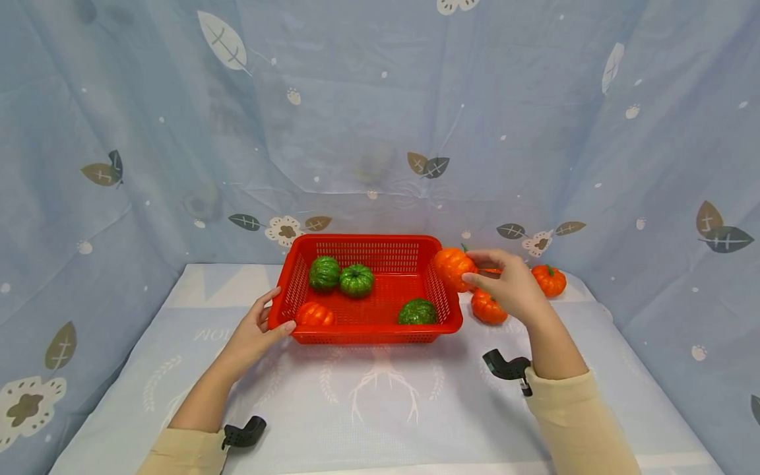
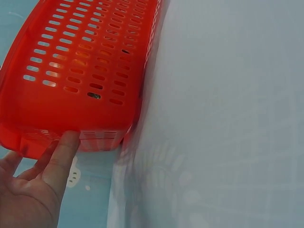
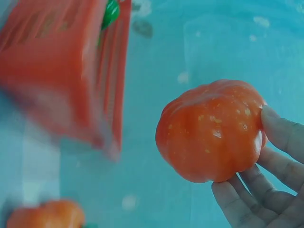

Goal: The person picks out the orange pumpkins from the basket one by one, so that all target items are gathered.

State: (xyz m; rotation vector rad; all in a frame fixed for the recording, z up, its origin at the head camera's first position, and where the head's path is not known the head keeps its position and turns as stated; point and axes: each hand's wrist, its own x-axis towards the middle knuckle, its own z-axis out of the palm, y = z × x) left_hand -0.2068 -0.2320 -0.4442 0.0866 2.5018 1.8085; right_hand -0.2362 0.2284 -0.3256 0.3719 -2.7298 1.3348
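Observation:
My right hand [image 1: 505, 280] holds an orange mini pumpkin [image 1: 454, 267] above the basket's right rim, thumb and fingertips pinching its side in the right wrist view [image 3: 213, 133]. With extended fingers, my left hand [image 1: 252, 336] touches the left end of the red plastic basket [image 1: 368, 329], at its front corner. Inside the basket are green pumpkins [image 1: 324, 273], [image 1: 357, 281] at the back left and another green pumpkin [image 1: 418, 312] at the front right. One orange pumpkin [image 1: 315, 315] lies in the front left corner, partly hidden by the rim.
Right of the basket, an orange pumpkin [image 1: 489, 307] and a farther orange pumpkin [image 1: 549, 281] lie on the cloth-covered table [image 1: 380, 422]. Another orange piece shows partly behind my right hand. A blue patterned curtain [image 1: 368, 119] surrounds the table's back and sides.

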